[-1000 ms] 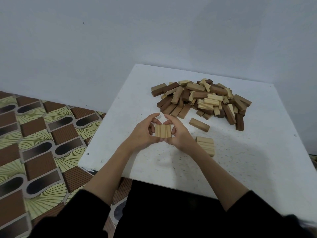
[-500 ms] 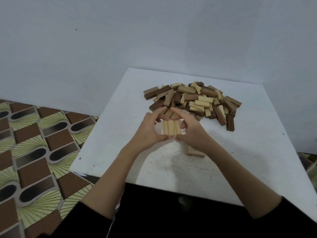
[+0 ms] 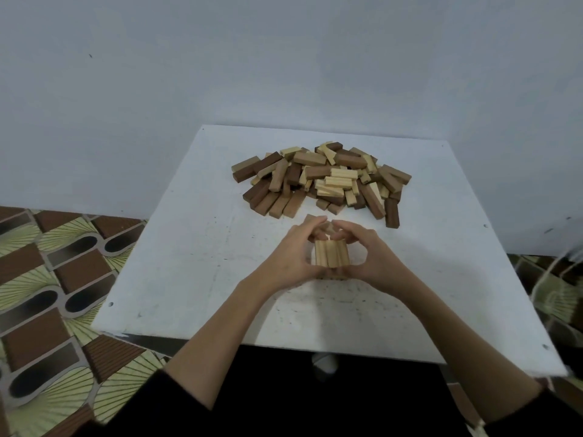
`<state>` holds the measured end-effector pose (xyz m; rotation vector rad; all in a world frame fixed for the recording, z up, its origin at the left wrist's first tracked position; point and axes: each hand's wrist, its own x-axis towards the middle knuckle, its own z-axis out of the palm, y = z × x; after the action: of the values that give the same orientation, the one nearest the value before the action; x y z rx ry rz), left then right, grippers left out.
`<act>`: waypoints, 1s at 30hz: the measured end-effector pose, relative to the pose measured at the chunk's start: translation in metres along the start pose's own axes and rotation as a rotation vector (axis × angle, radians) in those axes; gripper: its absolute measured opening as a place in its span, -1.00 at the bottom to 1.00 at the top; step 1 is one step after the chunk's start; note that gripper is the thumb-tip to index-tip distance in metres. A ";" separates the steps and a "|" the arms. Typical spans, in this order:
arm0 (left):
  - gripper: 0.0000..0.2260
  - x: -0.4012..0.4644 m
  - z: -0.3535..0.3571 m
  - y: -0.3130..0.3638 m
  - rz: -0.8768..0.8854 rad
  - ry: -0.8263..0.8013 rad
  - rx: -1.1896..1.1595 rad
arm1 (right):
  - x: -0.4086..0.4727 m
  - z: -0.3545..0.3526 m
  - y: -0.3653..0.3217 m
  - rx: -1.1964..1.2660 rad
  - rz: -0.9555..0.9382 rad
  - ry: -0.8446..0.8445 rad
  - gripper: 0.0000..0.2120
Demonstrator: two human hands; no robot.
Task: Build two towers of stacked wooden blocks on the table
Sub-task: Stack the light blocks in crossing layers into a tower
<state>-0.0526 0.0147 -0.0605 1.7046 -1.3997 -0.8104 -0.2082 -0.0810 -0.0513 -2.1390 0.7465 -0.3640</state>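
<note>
Three pale wooden blocks [image 3: 331,253] lie side by side as one layer, framed between my two hands near the middle of the white table [image 3: 195,247]. My left hand [image 3: 291,257] curls round the layer's left side, thumb at the near end and fingertips at the far end. My right hand [image 3: 369,257] mirrors it on the right side. Under the layer a sliver of another pale layer [image 3: 335,276] shows at the near edge, mostly hidden by my thumbs. A loose pile of light and dark blocks [image 3: 321,181] lies behind.
A single brown block [image 3: 310,219] lies just beyond my fingertips, partly hidden. The table stands against a blue-grey wall. Patterned floor tiles [image 3: 56,279] show to the left and right of the table.
Both hands carried the three-block layer to the right and onto the pale layer that lay on the table; that lower layer is now almost hidden. The camera view shifted too.
</note>
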 end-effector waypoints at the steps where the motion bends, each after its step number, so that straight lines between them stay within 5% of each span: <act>1: -0.19 0.000 0.000 0.000 -0.001 -0.003 0.003 | 0.000 0.000 0.001 0.003 0.004 -0.003 -0.24; 30: -0.22 0.000 0.005 -0.010 0.013 -0.024 0.077 | -0.007 -0.001 0.014 -0.100 -0.020 -0.060 -0.22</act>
<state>-0.0518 0.0151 -0.0714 1.7474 -1.4738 -0.7816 -0.2193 -0.0843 -0.0618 -2.2426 0.7238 -0.2769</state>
